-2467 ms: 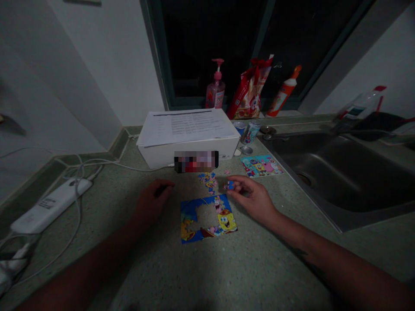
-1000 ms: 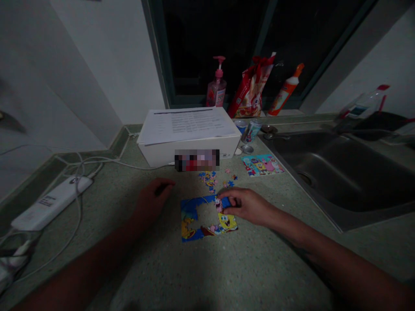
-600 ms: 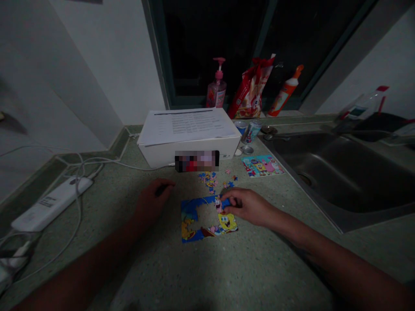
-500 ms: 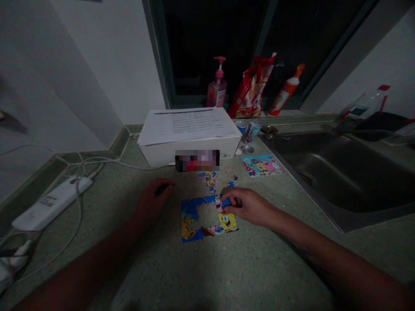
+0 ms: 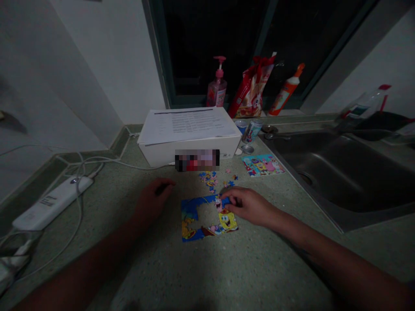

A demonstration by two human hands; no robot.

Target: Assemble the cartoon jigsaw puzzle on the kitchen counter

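Note:
A partly assembled cartoon jigsaw puzzle lies flat on the counter, a frame of joined pieces around a bare middle. My right hand is at its upper right corner, thumb and index finger closed around a blue puzzle piece at the edge. My left hand rests on the counter left of the puzzle, apart from it. Its fingers are loosely bent with a gap between thumb and index, and nothing shows in them. Several loose puzzle pieces lie in a heap just behind the puzzle, others scattered to the right.
Behind the pieces stands a white box with printed sheets on top and a blurred-out item in front. A cartoon picture card lies beside the sink. Cans stand near the box. At left are a power strip and cables.

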